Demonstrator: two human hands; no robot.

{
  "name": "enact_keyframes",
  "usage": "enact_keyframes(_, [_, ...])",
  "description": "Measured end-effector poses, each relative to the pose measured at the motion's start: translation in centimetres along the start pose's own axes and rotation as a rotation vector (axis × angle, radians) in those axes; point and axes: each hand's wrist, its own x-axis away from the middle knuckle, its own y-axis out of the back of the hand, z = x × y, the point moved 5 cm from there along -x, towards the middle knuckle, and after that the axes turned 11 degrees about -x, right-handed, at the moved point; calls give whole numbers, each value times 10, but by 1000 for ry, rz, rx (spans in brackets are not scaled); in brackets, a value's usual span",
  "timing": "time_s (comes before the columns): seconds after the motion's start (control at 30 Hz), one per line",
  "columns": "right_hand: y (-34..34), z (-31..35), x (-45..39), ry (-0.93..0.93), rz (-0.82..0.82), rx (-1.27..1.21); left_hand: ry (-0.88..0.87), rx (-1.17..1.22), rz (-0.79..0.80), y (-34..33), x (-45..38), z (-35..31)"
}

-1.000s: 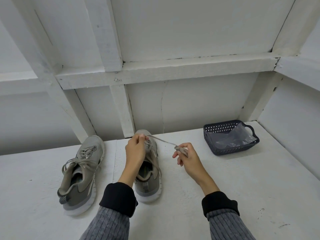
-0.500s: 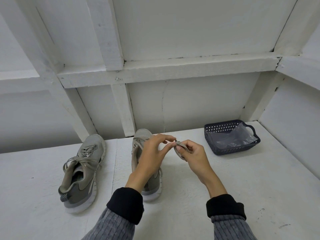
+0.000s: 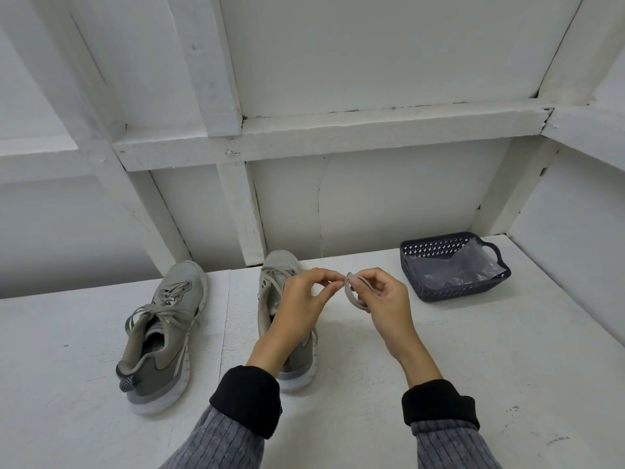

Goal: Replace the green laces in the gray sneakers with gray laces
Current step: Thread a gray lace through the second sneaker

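Fingers [image 3: 367, 285] of the right hand [image 3: 385, 302] pinch a coiled lace [image 3: 353, 292]; the left hand [image 3: 301, 299] pinches its end just leftward, above the sneaker [image 3: 282, 316] near the tabletop's [image 3: 507, 350] back edge.

Matt mesh-cloth sneakers [image 3: 161, 333], perforated plastic basket [image 3: 419, 286], crinkled glossy bag [image 3: 453, 270]

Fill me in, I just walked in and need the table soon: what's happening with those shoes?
A person is relacing a pair of gray sneakers on the white table. The right hand holds a gathered loop of lace, and the left hand pinches it beside the loop, above the right sneaker. The left sneaker sits apart, laced and tied. A dark basket holding a plastic bag stands to the right.
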Motion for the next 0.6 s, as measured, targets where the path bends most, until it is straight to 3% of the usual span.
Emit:
enact_keyframes(0.17, [4, -8, 0, -54, -11, 42, 42, 50, 19, -4, 0, 3])
enact_keyframes(0.37, [1, -4, -2, -29, 158, 200, 153, 277, 82, -2, -2, 7])
enact_keyframes(0.47, [0, -9, 1, -146, 199, 27, 297, 404, 66, -4, -5, 16])
enact_keyframes(0.6, [-5, -15, 3, -329, 148, -470, 460, 616, 56, -11, -6, 21])
